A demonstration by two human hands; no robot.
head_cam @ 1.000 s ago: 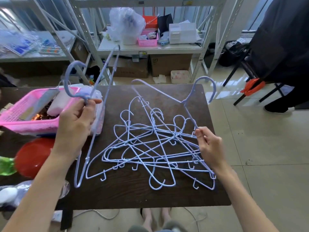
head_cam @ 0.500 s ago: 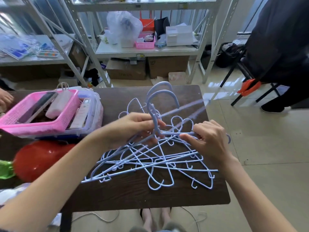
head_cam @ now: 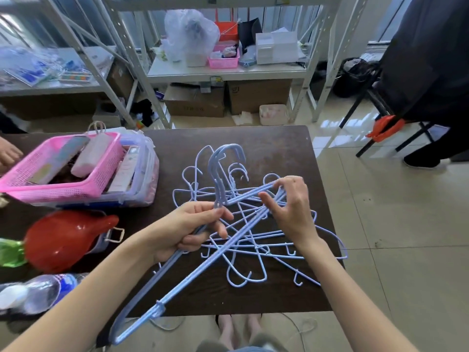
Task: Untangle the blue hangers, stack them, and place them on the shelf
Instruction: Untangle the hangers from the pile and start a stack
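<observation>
both grips, left hand (head_cam: 187, 227) and right hand (head_cam: 291, 207), pinching lifted blue hangers (head_cam: 203, 270) (above tangled pile (head_cam: 253, 250))

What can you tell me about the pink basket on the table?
The pink basket is a rectangular tray of perforated, plastic-looking lattice with a solid rim. It sits tilted at the left of the dark table, on a clear bag of goods. Inside lie a pale pouch and flat packets. Neither hand touches it.
</observation>
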